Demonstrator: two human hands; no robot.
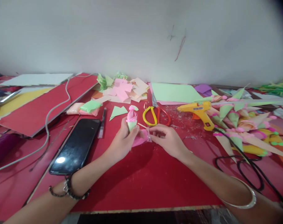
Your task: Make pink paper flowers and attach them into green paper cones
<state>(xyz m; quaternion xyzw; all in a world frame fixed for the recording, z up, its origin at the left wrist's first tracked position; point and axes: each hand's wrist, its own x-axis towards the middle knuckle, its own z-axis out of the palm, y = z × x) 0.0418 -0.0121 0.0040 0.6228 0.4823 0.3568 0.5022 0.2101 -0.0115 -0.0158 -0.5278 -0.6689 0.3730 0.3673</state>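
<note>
L hand point(125, 136) closed round green cone point(132, 125), pink curl point(132, 115) in; R hand point(166, 137) pinching pink plastic pkt point(148, 136).

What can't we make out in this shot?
All head view:
Lower part of the pink-and-green paper cone: covered by the left hand.
Right hand, exact grip on the crinkled wrapper: too small and blurred.
Purple object: cut off by left edge.
Phone, any display content: dark, with glare.

Soft, fairly even light covers the red bench point(141, 186), with a bright glare spot on the phone point(74, 146). Fine detail around the fingers smears, the bench's far side edges bow and stretch, and darkness clips the upper right corner.
</note>
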